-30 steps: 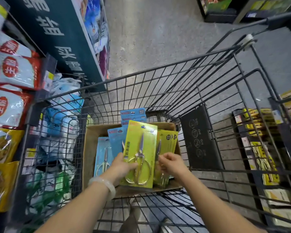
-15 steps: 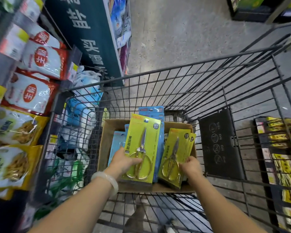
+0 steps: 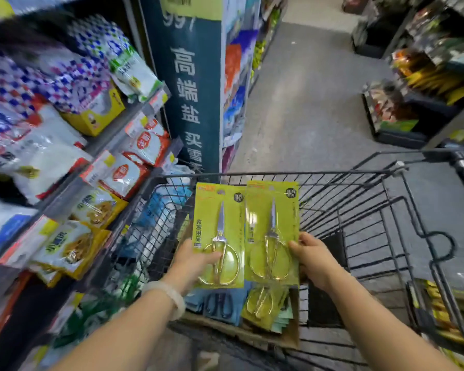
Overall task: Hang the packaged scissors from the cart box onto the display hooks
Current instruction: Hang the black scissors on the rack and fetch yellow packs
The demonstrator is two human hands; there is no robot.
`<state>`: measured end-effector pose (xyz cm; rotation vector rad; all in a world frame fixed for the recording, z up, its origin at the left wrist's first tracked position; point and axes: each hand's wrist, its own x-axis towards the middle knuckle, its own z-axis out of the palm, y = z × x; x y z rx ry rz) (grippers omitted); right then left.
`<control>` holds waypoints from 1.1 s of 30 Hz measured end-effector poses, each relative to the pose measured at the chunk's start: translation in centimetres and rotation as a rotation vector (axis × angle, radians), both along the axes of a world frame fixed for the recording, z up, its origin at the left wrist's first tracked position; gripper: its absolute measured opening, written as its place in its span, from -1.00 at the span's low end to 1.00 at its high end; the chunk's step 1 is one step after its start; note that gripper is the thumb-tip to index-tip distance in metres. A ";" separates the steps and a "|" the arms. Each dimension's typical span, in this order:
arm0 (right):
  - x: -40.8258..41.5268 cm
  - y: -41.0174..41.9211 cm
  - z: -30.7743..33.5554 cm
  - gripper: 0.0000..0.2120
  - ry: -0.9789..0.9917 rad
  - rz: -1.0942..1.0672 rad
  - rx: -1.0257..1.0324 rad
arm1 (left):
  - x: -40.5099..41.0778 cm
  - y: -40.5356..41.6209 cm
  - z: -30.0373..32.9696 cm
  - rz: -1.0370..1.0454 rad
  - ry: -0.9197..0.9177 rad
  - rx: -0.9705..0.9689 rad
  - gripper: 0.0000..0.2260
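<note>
The left hand (image 3: 196,259) pinches one green scissors pack (image 3: 219,234) by its lower edge; the right hand (image 3: 310,257) grips a second pack (image 3: 272,228) beside it, both upright at frame centre above the box (image 3: 252,336) in the cart (image 3: 373,210).

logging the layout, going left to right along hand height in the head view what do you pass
shelf of snack bags → left hand → left scissors pack → right scissors pack → right hand → cart's wire side
</note>
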<state>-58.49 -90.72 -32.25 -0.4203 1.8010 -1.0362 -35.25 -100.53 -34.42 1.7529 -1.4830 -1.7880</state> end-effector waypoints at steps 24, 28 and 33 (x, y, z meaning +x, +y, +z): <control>43.9 19.0 10.6 -0.82 -0.158 1.073 -0.324 | 39.4 43.7 9.0 1.160 0.149 -0.340 -0.42; 55.4 28.8 11.5 -0.88 -0.178 1.265 -0.326 | 47.8 57.0 9.0 1.382 0.150 -0.393 -0.12; 69.4 43.3 10.6 -0.88 -0.205 1.497 -0.318 | 55.6 73.9 12.8 1.575 0.122 -0.412 -0.31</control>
